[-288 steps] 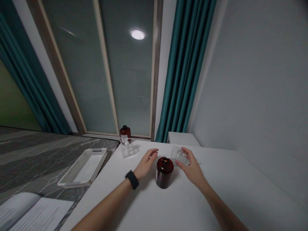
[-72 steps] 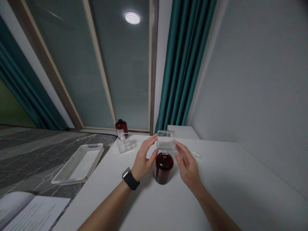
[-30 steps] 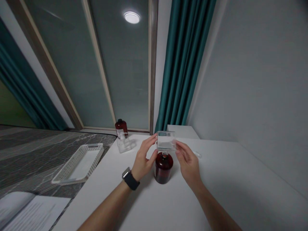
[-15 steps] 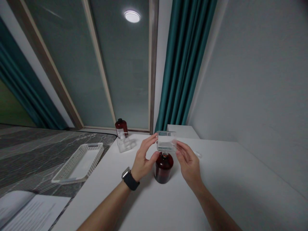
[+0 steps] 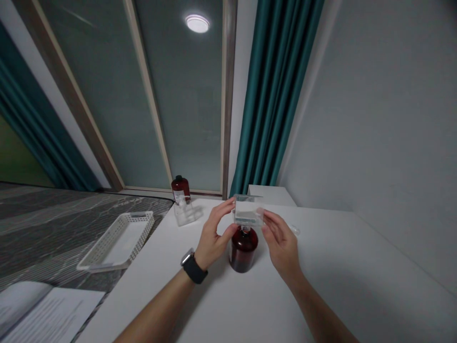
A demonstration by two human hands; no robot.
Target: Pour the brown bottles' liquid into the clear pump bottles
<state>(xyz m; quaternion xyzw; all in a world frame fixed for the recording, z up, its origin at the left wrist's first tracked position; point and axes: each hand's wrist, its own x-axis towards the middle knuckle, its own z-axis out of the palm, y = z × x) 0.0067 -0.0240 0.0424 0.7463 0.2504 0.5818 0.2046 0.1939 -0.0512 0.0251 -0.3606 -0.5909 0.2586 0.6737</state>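
Head view of two bare hands at work over a white table (image 5: 321,286). The left hand (image 5: 213,237), with a dark watch (image 5: 193,269) at its wrist, and the right hand (image 5: 282,243) grip between them a clear, box-shaped container (image 5: 247,214); the fingers of the left hand (image 5: 223,209) curl around its left side and the fingers of the right hand (image 5: 268,218) press against its right side, so that both hands are closed on it. The container is held directly above the neck of a dark amber bottle (image 5: 243,248), which stands upright on the table between the two hands; a narrow part under the container meets the bottle's mouth, though whether the two touch cannot be told. The left thumb lies just beside the bottle's shoulder. Farther back, near the table's far left corner, a second amber bottle (image 5: 180,189) stands behind a small clear piece (image 5: 184,214). A small transparent object (image 5: 294,230) lies on the table just beyond the right hand. To the left, apart from the table, a white perforated basket (image 5: 119,240) rests on a grey patterned surface (image 5: 53,228), with sheets of paper (image 5: 43,312) nearer the viewer. Teal curtains (image 5: 276,95) hang behind, beside a framed panel (image 5: 185,119) reflecting a round ceiling lamp (image 5: 197,23).
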